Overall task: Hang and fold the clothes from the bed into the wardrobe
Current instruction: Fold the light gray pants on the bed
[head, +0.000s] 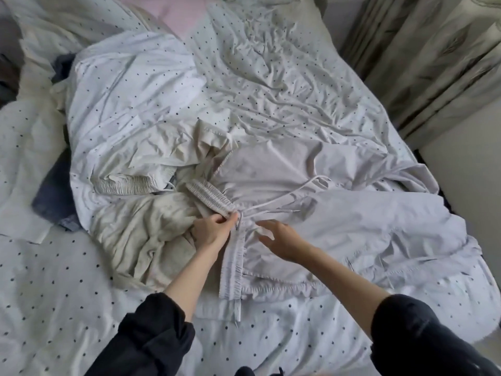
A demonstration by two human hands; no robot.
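Pinched between the thumb and fingers of the left hand (214, 229) is the elastic waistband (211, 196) of a pale grey pair of trousers (339, 213), at the spot where the gathered band bends and the white drawstring (273, 203) comes out. From that grip the band is seen running two ways: one stretch goes up and to the left, towards a cream garment (146, 240), and the other drops straight down towards the near edge of the bed (54, 294), ending in a flat white tab. The right hand (282, 242) is held just beside the left, on its right; its fingers are spread and slack, and nothing is grasped in it. It lies low over the grey cloth, but whether the palm touches it cannot be told.

The trousers are spread to the right of the grip, across the middle and right of the bed, wrinkled and partly doubled over, with a stitched hem seen at the lower right. The drawstring loops up and to the right from the grip over the grey cloth. The cream garment is bunched directly to the left of the left hand, its own ribbed band lying further up and left. A dark blue garment (51, 196) is partly covered at the far left. All of it rests on a white bedcover with small dark dots. Both forearms are bare, with dark sleeves (151, 329) pushed up. Curtains (433, 63) hang at the upper right.
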